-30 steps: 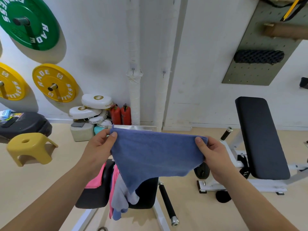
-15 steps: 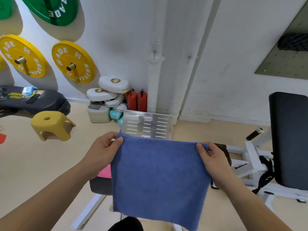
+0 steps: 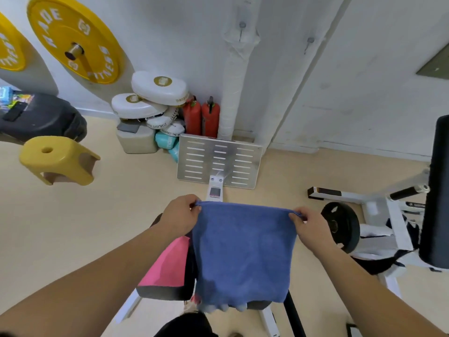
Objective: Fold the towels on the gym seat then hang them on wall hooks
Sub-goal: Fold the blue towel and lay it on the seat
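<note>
A blue towel (image 3: 243, 251) hangs spread flat in front of me, over the gym seat. My left hand (image 3: 181, 215) pinches its top left corner and my right hand (image 3: 309, 223) pinches its top right corner. Under it lies the dark gym seat (image 3: 165, 293), mostly covered. A pink towel (image 3: 167, 266) lies on the seat's left part, and a pale cloth edge (image 3: 218, 307) peeks out below the blue towel. Two small wall hooks, one (image 3: 241, 26) on the wrapped pipe and one (image 3: 309, 41) to its right, sit high on the white wall.
A slotted metal footplate (image 3: 218, 161) stands ahead on the machine's frame. Left are a yellow stool (image 3: 58, 159), stacked white pads (image 3: 150, 100) and two red extinguishers (image 3: 201, 115). Yellow weight plates (image 3: 75, 37) hang on the wall. A bench with black pad (image 3: 437, 190) and plate (image 3: 340, 227) stands right.
My view has tilted down and closer to the seat. The blue towel, bunched to a point a second ago, now hangs flat and lower over the seat, both hands still at its top corners.
</note>
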`<state>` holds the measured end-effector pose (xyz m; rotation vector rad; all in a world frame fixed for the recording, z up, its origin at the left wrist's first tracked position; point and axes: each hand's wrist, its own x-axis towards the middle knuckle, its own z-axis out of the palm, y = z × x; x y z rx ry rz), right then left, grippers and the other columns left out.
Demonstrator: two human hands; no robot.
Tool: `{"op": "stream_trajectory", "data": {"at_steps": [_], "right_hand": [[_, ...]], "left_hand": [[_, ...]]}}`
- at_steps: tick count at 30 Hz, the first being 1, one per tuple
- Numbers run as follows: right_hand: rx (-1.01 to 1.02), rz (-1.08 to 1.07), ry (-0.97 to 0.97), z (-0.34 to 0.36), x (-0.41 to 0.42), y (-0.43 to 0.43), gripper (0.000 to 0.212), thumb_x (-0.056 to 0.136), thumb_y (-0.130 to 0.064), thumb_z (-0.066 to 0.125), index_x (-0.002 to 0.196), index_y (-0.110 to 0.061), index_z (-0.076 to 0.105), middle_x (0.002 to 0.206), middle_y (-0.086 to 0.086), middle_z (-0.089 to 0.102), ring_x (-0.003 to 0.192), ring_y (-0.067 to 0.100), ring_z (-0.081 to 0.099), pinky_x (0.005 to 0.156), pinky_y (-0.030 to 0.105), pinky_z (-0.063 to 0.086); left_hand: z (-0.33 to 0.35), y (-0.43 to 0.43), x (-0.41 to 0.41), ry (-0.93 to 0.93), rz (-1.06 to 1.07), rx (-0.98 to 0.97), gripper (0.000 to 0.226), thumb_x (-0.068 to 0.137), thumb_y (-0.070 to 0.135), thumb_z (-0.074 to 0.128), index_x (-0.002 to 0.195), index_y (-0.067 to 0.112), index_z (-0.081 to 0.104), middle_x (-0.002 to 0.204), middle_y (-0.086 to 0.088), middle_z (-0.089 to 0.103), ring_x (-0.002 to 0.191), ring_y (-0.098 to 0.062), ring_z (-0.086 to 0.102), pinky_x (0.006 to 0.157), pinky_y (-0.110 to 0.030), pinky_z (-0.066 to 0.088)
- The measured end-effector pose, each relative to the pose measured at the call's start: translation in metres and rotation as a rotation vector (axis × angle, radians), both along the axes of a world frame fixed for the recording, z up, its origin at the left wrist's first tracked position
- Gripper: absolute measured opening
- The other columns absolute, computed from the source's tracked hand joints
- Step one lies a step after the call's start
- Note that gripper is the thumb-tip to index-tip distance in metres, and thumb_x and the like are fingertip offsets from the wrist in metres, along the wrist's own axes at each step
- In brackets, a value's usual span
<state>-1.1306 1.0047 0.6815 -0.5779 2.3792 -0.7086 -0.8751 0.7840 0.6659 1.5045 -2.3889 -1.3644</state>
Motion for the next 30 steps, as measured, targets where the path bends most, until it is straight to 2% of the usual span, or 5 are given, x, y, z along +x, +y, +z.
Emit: {"op": "stream_trajectory", "data": {"at_steps": [4,8,15,23,30], "right_hand": [[-0.072,-0.033,0.052,0.006,-0.002,-0.012,0.014,0.1,-0.019,0.06,0.094,-0.024,0.071,0.085,-0.003,0.07,0.075,0.012,0.06,0.067,0.028,0.047],[-0.112,-0.089,-0.034,0.002,0.001,-0.004,0.025,0.096,-0.012,0.064,0.092,-0.035,0.071,0.087,-0.004,0.074,0.079,0.017,0.072,0.08,0.037,0.059],[-0.043,0.279,0.026,-0.007,0.028,0.073,0.04,0.077,0.014,0.059,0.078,-0.025,0.067,0.091,-0.003,0.072,0.091,0.008,0.067,0.077,0.014,0.051],[-0.006,0.624,0.183,-0.043,0.05,0.147,0.039,0.077,-0.001,0.065,0.081,-0.039,0.056,0.1,-0.014,0.066,0.092,0.011,0.067,0.078,0.014,0.047],[0.376,0.856,0.244,-0.069,0.054,0.15,0.024,0.094,-0.029,0.05,0.101,-0.032,0.073,0.152,-0.011,0.046,0.108,0.013,0.066,0.069,0.019,0.039]], "left_hand": [[-0.009,-0.014,-0.007,0.076,0.088,0.141,0.015,0.1,0.008,0.054,0.096,0.009,0.069,0.083,-0.016,0.072,0.062,-0.029,0.075,0.056,-0.036,0.061],[-0.011,-0.005,0.002,0.146,0.144,0.148,0.021,0.095,0.001,0.056,0.088,0.015,0.07,0.081,-0.007,0.074,0.073,-0.026,0.075,0.08,-0.047,0.062],[-0.005,0.069,0.052,0.071,-0.047,0.046,0.026,0.084,-0.001,0.055,0.088,0.02,0.069,0.07,0.006,0.065,0.055,-0.003,0.053,0.055,-0.013,0.04],[-0.024,0.136,0.094,-0.052,-0.181,-0.055,0.029,0.079,-0.003,0.056,0.093,0.013,0.075,0.084,0.005,0.071,0.077,-0.016,0.065,0.075,-0.029,0.054],[-0.046,0.151,0.102,-0.271,-0.502,-0.095,0.029,0.084,0.013,0.052,0.101,0.024,0.073,0.101,0.006,0.068,0.089,-0.018,0.064,0.079,-0.034,0.055]]}}
